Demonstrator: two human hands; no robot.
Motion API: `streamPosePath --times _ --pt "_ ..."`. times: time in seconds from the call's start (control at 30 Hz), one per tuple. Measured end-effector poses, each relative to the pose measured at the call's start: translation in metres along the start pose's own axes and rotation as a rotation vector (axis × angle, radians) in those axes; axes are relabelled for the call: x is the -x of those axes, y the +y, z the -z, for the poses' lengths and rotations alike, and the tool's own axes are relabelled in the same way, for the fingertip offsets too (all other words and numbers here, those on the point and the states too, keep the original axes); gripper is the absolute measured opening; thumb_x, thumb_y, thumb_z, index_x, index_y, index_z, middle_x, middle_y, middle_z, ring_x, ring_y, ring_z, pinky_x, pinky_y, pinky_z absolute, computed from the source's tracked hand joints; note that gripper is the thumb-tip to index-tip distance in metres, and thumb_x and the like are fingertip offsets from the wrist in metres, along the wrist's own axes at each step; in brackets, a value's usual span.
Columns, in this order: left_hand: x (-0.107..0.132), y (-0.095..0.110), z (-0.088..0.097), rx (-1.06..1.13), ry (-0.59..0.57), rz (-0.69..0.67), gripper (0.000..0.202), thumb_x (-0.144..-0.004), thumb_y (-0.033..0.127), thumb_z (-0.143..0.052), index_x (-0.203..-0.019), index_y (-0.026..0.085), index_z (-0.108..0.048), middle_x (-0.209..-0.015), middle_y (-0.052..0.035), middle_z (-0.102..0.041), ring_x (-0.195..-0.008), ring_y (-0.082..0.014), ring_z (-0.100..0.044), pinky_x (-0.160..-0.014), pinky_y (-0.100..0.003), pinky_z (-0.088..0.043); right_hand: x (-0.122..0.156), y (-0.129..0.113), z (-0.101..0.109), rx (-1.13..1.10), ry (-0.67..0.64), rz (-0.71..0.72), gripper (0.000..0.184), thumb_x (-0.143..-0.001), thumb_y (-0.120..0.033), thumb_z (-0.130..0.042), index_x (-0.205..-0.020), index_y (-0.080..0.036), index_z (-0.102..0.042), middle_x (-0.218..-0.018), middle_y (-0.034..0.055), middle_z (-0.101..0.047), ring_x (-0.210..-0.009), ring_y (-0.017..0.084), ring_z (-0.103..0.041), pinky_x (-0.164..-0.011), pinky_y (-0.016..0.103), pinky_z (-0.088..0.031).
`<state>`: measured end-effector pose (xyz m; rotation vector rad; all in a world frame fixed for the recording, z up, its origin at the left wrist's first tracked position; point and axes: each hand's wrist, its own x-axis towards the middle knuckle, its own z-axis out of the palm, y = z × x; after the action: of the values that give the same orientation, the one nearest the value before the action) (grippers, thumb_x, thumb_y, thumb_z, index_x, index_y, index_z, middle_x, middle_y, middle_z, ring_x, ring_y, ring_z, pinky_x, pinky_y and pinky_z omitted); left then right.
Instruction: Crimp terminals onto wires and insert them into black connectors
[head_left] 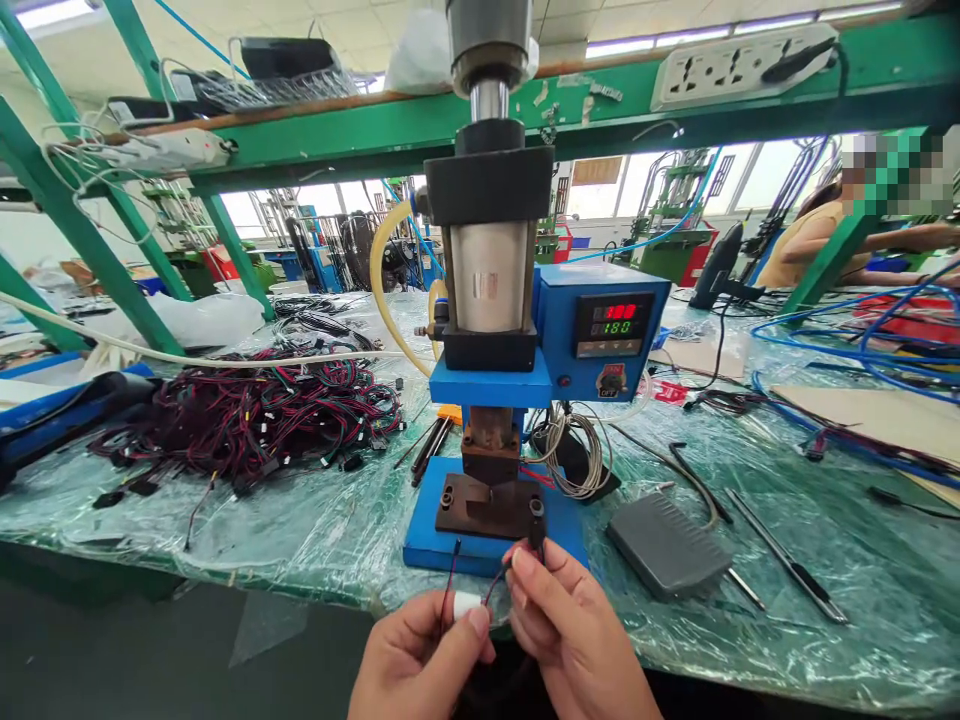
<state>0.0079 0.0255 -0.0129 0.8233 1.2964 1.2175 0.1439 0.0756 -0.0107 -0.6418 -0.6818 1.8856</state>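
My left hand [420,655] pinches a small white piece [467,604] between thumb and fingers, along with thin dark red-and-black wires [450,578]. One wire end with a small black tip points up toward the press base. My right hand [566,625] is closed on a black cable end [536,535], which sticks up above the fingers; a thin wire runs from there toward the white piece. Both hands are just in front of the blue base [427,550] of a pneumatic press [491,270]. A dark metal plate [480,510] is bolted on that base, below the press head.
Left of the press lies a heap of wire harnesses [277,410]. A blue temperature controller [606,330] adjoins the press. To the right are a grey foot pedal [667,545] and a metal-tipped tool [787,560]. Green frame bars cross above; another person [810,240] sits at far right.
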Motion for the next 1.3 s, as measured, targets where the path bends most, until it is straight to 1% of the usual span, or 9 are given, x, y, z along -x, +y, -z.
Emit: streamPosePath --times 0.17,0.27,0.33,0.4,0.47,0.5,0.8,1.17,1.3 --pt "-0.022 -0.004 -0.018 0.093 0.117 -0.053 0.04 -0.079 0.051 -0.074 -0.067 0.015 -0.061 -0.059 0.0025 -0.048 -0.052 -0.0087 -0.033 -0.049 -0.019 -0.031 -0.004 -0.015 0.013 0.174 0.078 0.142 0.055 -0.084 -0.051 -0.071 -0.051 -0.019 -0.04 -0.048 -0.007 -0.033 -0.044 0.006 -0.024 -0.044 0.025 -0.02" --pt "-0.028 0.001 -0.027 0.145 0.152 -0.035 0.039 -0.079 0.048 -0.075 -0.066 0.016 -0.057 -0.052 0.0065 -0.038 -0.048 -0.0075 -0.025 -0.045 -0.019 -0.024 -0.002 -0.021 0.019 0.663 0.079 0.306 0.055 -0.096 -0.051 -0.051 -0.051 -0.02 -0.046 -0.049 -0.0025 -0.04 -0.045 0.009 -0.034 -0.045 0.026 -0.026" --pt "-0.032 0.003 -0.031 0.182 0.16 -0.039 0.038 -0.077 0.048 -0.076 -0.066 0.016 -0.058 -0.052 0.006 -0.041 -0.048 -0.0075 -0.028 -0.045 -0.018 -0.026 -0.001 -0.024 0.022 1.05 0.056 0.508 0.044 -0.1 -0.042 -0.045 -0.066 -0.019 -0.06 -0.058 0.0015 -0.053 -0.052 0.013 -0.049 -0.049 0.026 -0.035" --pt "-0.035 0.005 -0.033 0.196 0.166 -0.054 0.037 -0.076 0.047 -0.077 -0.067 0.015 -0.061 -0.057 0.0035 -0.05 -0.049 -0.0081 -0.034 -0.046 -0.019 -0.029 -0.004 -0.023 0.023 1.332 0.021 0.713 0.027 -0.1 -0.03 -0.044 -0.097 -0.018 -0.068 -0.083 0.0076 -0.07 -0.072 0.018 -0.066 -0.063 0.029 -0.048" --pt "-0.039 0.007 -0.035 0.187 0.174 -0.057 0.036 -0.075 0.046 -0.077 -0.067 0.015 -0.062 -0.059 0.0019 -0.054 -0.049 -0.0087 -0.038 -0.046 -0.019 -0.03 -0.009 -0.021 0.024 1.505 -0.027 0.808 0.032 -0.098 -0.02 -0.044 -0.125 -0.014 -0.06 -0.109 0.0124 -0.074 -0.094 0.022 -0.071 -0.077 0.032 -0.054" --pt "-0.041 0.008 -0.035 0.182 0.178 -0.05 0.036 -0.075 0.046 -0.076 -0.066 0.014 -0.062 -0.059 0.0018 -0.055 -0.049 -0.0086 -0.038 -0.046 -0.019 -0.03 -0.012 -0.019 0.024 1.563 -0.043 0.825 0.037 -0.096 -0.017 -0.043 -0.13 -0.012 -0.057 -0.116 0.0137 -0.073 -0.098 0.023 -0.072 -0.08 0.034 -0.055" --pt "-0.048 0.009 -0.036 0.164 0.17 -0.058 0.035 -0.077 0.043 -0.073 -0.067 0.015 -0.056 -0.059 0.0046 -0.046 -0.053 -0.0077 -0.029 -0.048 -0.018 -0.027 -0.026 -0.014 0.021 1.755 -0.027 0.873 0.049 -0.084 -0.007 -0.042 -0.13 -0.007 -0.059 -0.111 0.0165 -0.075 -0.087 0.029 -0.075 -0.072 0.043 -0.062" --pt "-0.05 0.004 -0.034 0.185 0.119 -0.085 0.036 -0.076 0.044 -0.074 -0.067 0.014 -0.057 -0.065 0.0014 -0.049 -0.059 -0.0101 -0.035 -0.053 -0.019 -0.032 -0.023 -0.012 0.017 1.812 -0.031 0.845 0.053 -0.082 -0.007 -0.04 -0.132 -0.006 -0.057 -0.113 0.0148 -0.074 -0.09 0.027 -0.075 -0.07 0.039 -0.062" --pt "-0.05 0.005 -0.035 0.206 0.127 -0.078 0.036 -0.076 0.044 -0.074 -0.067 0.014 -0.057 -0.062 0.0029 -0.047 -0.055 -0.0082 -0.031 -0.05 -0.018 -0.029 -0.024 -0.015 0.012 1.834 -0.005 0.812 0.05 -0.084 -0.007 -0.039 -0.13 -0.007 -0.058 -0.111 0.0123 -0.076 -0.085 0.027 -0.076 -0.066 0.039 -0.061"
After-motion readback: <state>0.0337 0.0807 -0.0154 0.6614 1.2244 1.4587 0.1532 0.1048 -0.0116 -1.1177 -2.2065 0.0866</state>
